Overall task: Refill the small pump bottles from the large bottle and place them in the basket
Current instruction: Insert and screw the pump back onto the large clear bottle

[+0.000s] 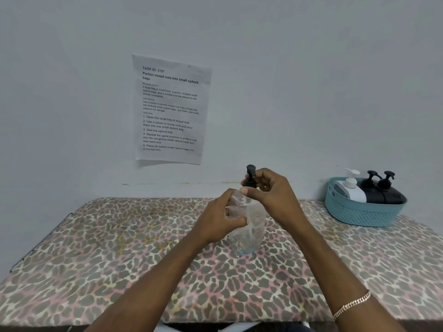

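Both forearms reach in from the near edge, a gold chain bracelet [352,304] on the right wrist. Left hand [220,218]: fingers wrapped round the body of a clear pump bottle [251,228], thumb toward the viewer. Right hand [273,197]: thumb and fingertips pinched on the collar below the black pump head [250,171]. Bottle stands on the counter [119,248] at mid-depth, slightly right of centre, long axis near vertical, pump uppermost. Walls transparent with droplets inside and a bluish tint at the base; fill level cannot be read. Teal slotted basket [359,214] sits at the far right of the counter, well apart from the hands. It holds one white pump bottle [351,190] and two black pump bottles [383,196], all leaning back, pumps pointing up. Counter is covered in a leopard-print cloth. Pale wall [311,80] behind, with a printed task sheet [170,109] stuck to it, upper left of the hands.
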Demonstrator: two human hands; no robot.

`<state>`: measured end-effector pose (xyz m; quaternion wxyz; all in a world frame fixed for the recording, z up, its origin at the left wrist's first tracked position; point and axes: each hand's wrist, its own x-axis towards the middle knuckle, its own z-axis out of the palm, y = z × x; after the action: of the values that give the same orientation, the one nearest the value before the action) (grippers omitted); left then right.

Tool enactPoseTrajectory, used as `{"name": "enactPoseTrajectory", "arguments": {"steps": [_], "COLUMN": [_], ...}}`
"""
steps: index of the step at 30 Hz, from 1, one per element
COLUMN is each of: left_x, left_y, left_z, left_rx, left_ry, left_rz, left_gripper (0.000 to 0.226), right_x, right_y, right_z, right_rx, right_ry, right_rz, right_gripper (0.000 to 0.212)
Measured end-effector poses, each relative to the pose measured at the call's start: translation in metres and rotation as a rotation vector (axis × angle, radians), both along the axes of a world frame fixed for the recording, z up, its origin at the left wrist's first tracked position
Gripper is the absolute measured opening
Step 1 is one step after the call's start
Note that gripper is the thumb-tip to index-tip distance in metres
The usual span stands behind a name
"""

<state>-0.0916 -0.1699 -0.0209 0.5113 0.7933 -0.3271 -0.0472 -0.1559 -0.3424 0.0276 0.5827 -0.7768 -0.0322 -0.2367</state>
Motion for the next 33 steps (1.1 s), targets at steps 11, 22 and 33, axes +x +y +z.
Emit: {"name": "enactPoseTrajectory", "arguments": {"steps": [11,22,33], "left_x": [0.0,0.0,0.002], "left_y": [-0.001,-0.001,-0.003], "left_z": [0.0,-0.002,-0.005], "left_rx": [0.01,0.0,0.009], "left_ry": [-0.007,-0.022,-0.048], "left_rz": [-0.006,0.001,0.025], "left_gripper": [0.062,0.056,0.052], "right_x": [0.001,-0.006,-0.014], "right_y": [-0.015,0.009,0.042], "right_z": [0.0,-0.012,-0.017], "right_rx": [0.059,0.181,0.273], "right_ry": [0.054,-0.038,-0.136], "right_rz": [0.187,-0.077,-0.3], "right_gripper": [0.026,0.033,0.032]}}
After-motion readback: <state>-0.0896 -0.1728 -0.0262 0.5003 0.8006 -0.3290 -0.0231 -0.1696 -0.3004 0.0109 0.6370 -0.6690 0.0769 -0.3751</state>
